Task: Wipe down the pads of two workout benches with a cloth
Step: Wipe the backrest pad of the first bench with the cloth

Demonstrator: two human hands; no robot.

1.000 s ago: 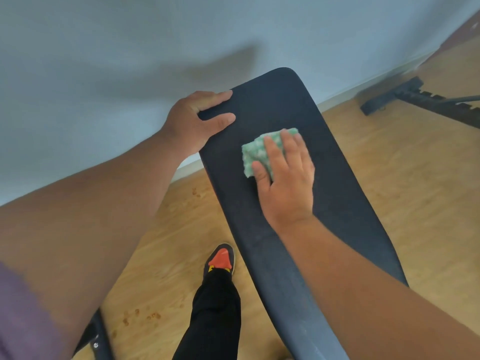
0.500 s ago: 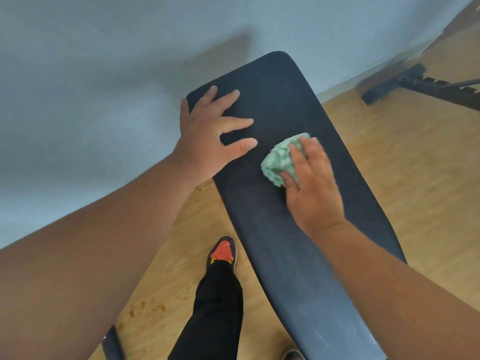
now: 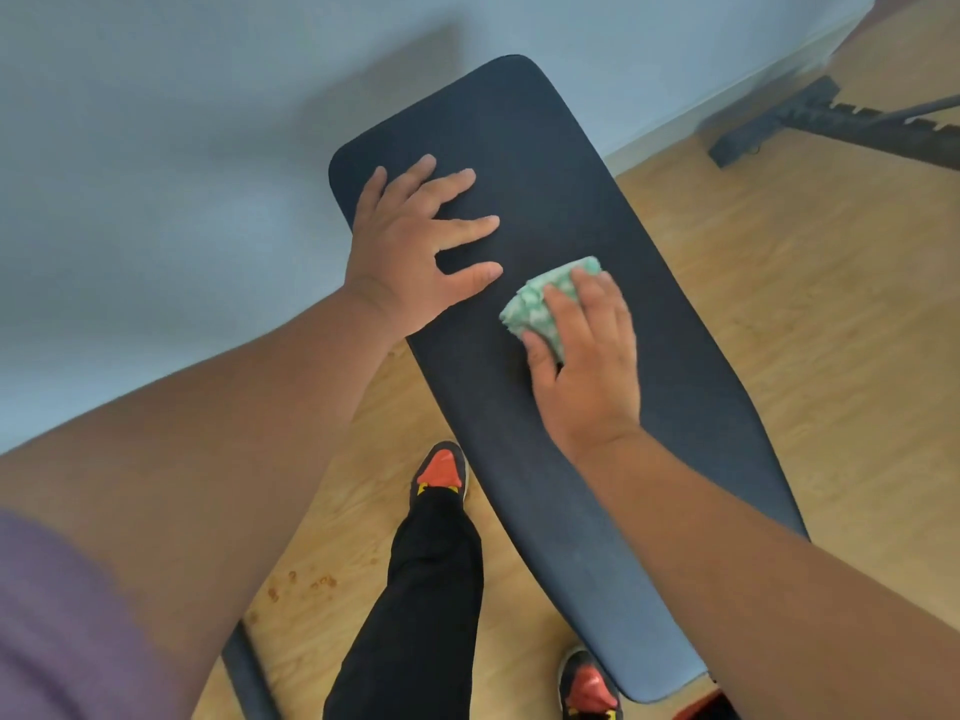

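A long black bench pad (image 3: 530, 148) slants from the upper middle down to the lower right. My left hand (image 3: 415, 252) lies flat on its upper left part, fingers spread, holding nothing. My right hand (image 3: 587, 366) presses a bunched green and white cloth (image 3: 540, 298) onto the middle of the pad, thumb and fingers curled around it. Part of the cloth is hidden under my fingers.
A pale blue wall rises close behind the pad's top end. The black frame of a second bench (image 3: 831, 122) lies on the wooden floor (image 3: 779, 304) at the upper right. My legs and red-toed shoes (image 3: 441, 470) stand beside the pad's left edge, near a dark bar (image 3: 249, 672).
My left hand let go of the pad's upper left edge and laid itself flat on top. My right hand slid the cloth down and to the right along the pad.
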